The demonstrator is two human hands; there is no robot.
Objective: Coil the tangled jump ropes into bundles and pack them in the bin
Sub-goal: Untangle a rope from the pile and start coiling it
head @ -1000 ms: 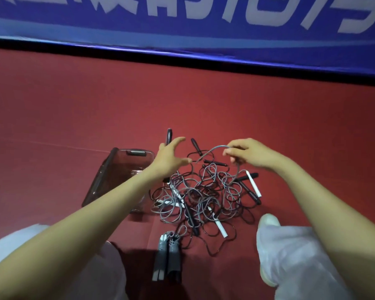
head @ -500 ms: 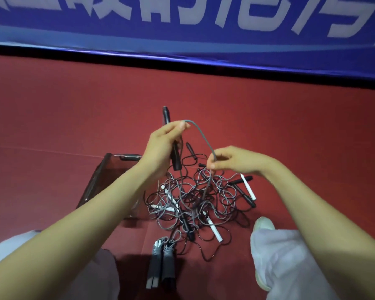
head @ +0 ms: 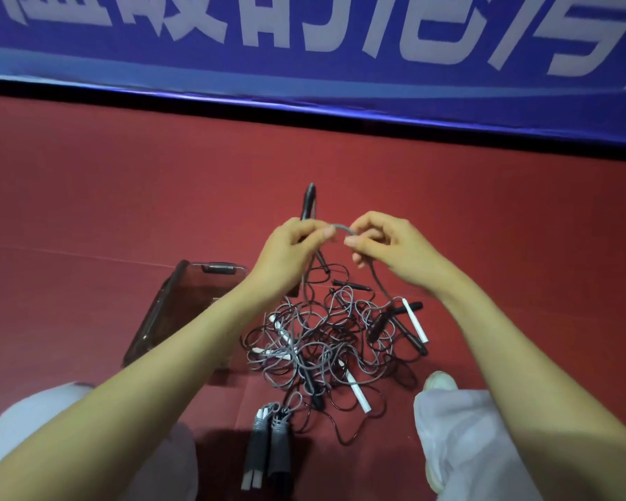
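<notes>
Head view, we pinch a grey rope (head: pixel 342 227) between left hand (head: pixel 290 249) and right hand (head: pixel 393 247), tangle (head: pixel 322 338) (grey, black cords, white handles) below, bin (head: pixel 159 312) at left, open red floor (head: pixel 123 193) beyond

Two hands up, left hand (head: pixel 290 247) and right hand (head: pixel 387 247), both pinching one grey cord (head: pixel 340 227). One tangle (head: pixel 322 341), ropes too knotted to count. Four white handles (head: pixel 416 321) show in it. Two wrapped bundles (head: pixel 268 446) side by side. One bin (head: pixel 159 316). One shoe (head: pixel 438 381).
</notes>
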